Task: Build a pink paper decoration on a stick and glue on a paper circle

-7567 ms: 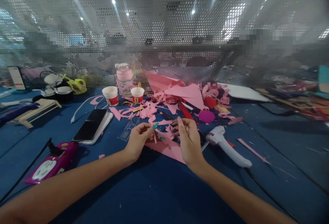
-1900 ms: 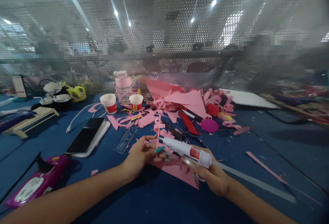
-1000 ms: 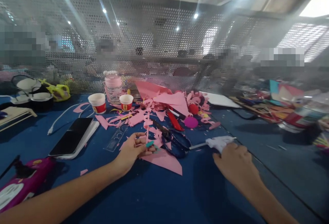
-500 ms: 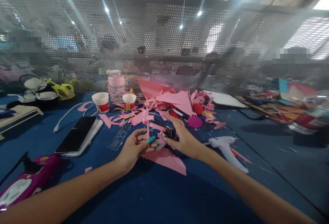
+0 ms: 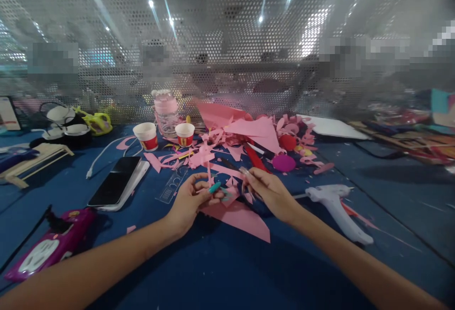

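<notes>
My left hand [image 5: 190, 201] is closed, its thumb and fingers pinching a narrow pink paper strip [image 5: 209, 173] that stands up from the grip. By its fingertips are small folded pink paper pieces [image 5: 232, 190]. To the right, my right hand [image 5: 272, 194] has curled fingers around dark scissors; a dark blade [image 5: 229, 164] points left from them, and the handles are mostly hidden. A larger pink paper sheet [image 5: 241, 220] lies on the blue table below both hands. Just beyond them is a heap of pink paper scraps [image 5: 256, 132].
A white glue gun [image 5: 332, 205] lies to the right. On the left are a phone [image 5: 117, 181], a purple device [image 5: 53, 243] and a clear stencil ruler [image 5: 172, 184]. Paper cups [image 5: 145, 137] and a pink-lidded bottle [image 5: 166, 113] stand behind, before a perforated metal screen [image 5: 227, 54].
My right hand has drawn slightly away from the left, and its fingers have curled in, hiding the scissor handles. The left hand keeps its pinch. The view has shifted a little left.
</notes>
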Motion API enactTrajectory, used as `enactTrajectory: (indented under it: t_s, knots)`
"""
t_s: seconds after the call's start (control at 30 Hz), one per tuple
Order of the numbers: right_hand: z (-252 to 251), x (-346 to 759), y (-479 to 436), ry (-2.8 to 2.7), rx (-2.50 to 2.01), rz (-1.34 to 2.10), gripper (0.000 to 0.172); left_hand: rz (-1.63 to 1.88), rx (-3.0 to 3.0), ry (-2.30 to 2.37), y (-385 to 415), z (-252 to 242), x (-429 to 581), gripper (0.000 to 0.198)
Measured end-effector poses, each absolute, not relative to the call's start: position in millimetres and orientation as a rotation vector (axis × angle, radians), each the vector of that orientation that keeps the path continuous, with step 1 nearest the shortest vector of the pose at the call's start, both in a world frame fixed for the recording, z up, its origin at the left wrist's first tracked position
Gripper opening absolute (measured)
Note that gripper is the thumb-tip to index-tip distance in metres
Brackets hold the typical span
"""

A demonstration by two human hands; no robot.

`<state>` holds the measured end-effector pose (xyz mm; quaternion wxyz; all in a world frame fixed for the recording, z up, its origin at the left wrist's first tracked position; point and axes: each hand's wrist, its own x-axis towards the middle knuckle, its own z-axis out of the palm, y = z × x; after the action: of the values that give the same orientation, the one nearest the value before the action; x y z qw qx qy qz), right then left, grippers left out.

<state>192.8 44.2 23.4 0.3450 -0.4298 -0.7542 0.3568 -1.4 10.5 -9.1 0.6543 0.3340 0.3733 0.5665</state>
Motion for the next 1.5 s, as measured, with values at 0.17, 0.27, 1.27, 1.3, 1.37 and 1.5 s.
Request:
enactTrajectory:
  t_s: [0.17, 0.27, 1.27, 1.3, 1.37, 1.5]
  knots:
    - [21, 194, 47, -1.756, -1.185, 0.929, 0.033, 1.34, 0.75, 0.86, 11, -9, -2, 0.039]
    - [20, 194, 45, -1.731, -1.241, 0.73, 0.033, 1.336, 0.754, 0.869, 11, -10, -1, 0.04]
    - [21, 178, 32, -1.809, -1.025, 1.045, 0.025, 1.26, 0.942, 0.922, 10, -16, -2, 0.045]
    - [21, 177, 31, -1.786, -1.027, 1.075, 0.025, 1.258, 0.943, 0.924, 10, -15, -2, 0.046]
    - [22, 176, 30, -1.713, -1.04, 1.132, 0.024, 1.258, 0.939, 0.922, 10, -14, -1, 0.048]
    - [19, 172, 28, -1.593, -1.055, 1.219, 0.023, 1.266, 0.951, 0.908, 10, -13, 0, 0.048]
